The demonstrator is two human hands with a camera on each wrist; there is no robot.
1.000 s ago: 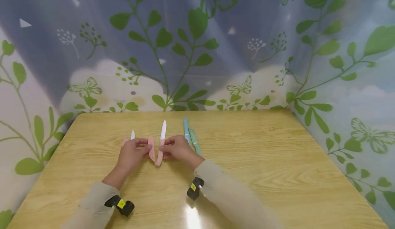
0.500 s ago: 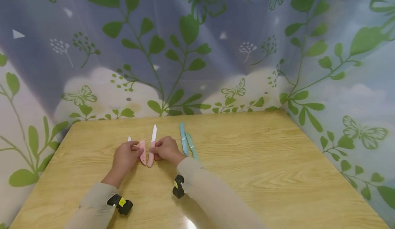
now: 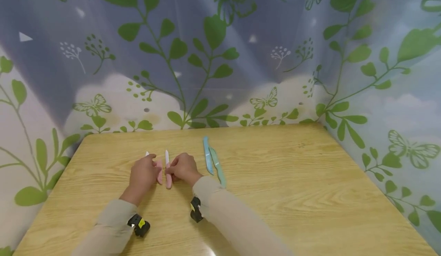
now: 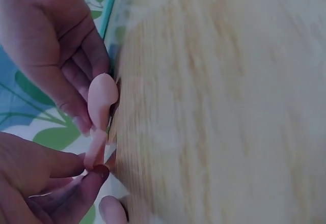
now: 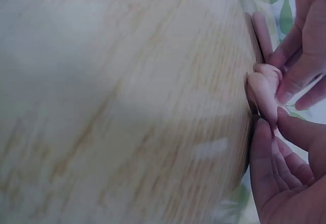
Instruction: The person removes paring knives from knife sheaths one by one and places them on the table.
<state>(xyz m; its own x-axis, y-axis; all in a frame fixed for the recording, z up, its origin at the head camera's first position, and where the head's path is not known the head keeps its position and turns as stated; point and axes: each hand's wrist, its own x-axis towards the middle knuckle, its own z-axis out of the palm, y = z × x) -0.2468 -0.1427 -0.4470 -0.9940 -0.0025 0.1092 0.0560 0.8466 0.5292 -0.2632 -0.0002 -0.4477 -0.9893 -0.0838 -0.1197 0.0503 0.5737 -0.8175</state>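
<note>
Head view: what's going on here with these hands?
A person's left hand pinches a pink piece, apparently a sheath, and the right hand pinches a pink-handled knife beside it. The white blade is bare. Another white blade tip shows beyond the left hand. A blue item and a green item lie on the wooden table, to the right.

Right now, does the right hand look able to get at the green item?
Probably not immediately: the right hand pinches the pink knife. Once freed, likely yes: the green item lies nearby, uncovered, with the blue item beside it, toward that hand.
</note>
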